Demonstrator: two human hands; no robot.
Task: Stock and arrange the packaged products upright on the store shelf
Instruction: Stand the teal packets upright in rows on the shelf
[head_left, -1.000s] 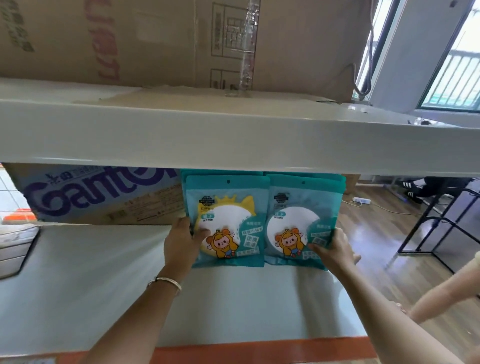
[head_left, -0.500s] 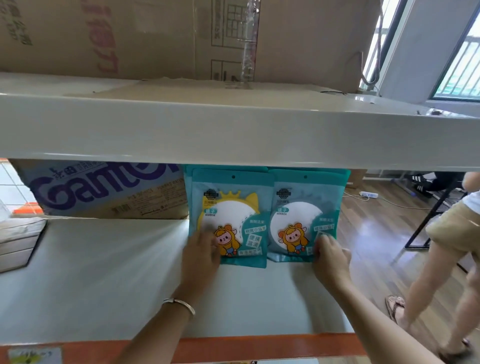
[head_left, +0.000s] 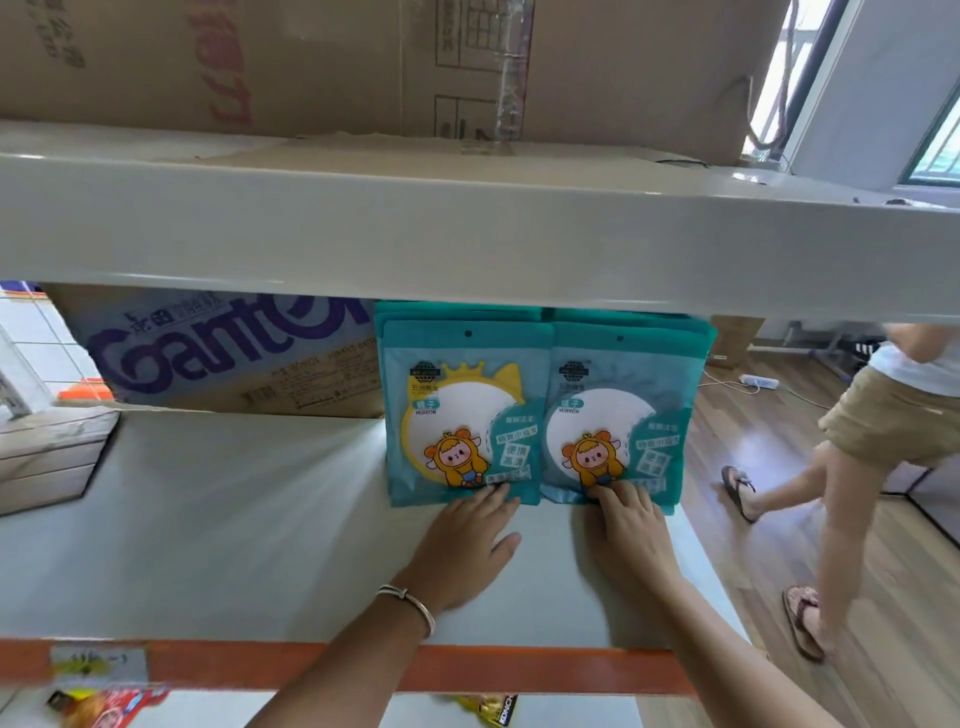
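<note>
The left package (head_left: 464, 415) is teal with a white circle, a yellow crowned rim and an orange figure. The right package (head_left: 618, 379) is teal too, with the same white circle and figure. The shelf (head_left: 234, 519) is pale grey, its front edge (head_left: 519, 669) orange. The cardboard box (head_left: 223, 358) is brown with purple letters.

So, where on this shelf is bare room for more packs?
Widest free patch: bare shelf left of the left mirror pack, in front of the Ganten box, up to the wooden crate. A strip before the orange front edge is bare, except where the left hand and right hand rest. Crowded: the right end, filled by the right mirror pack.
</note>
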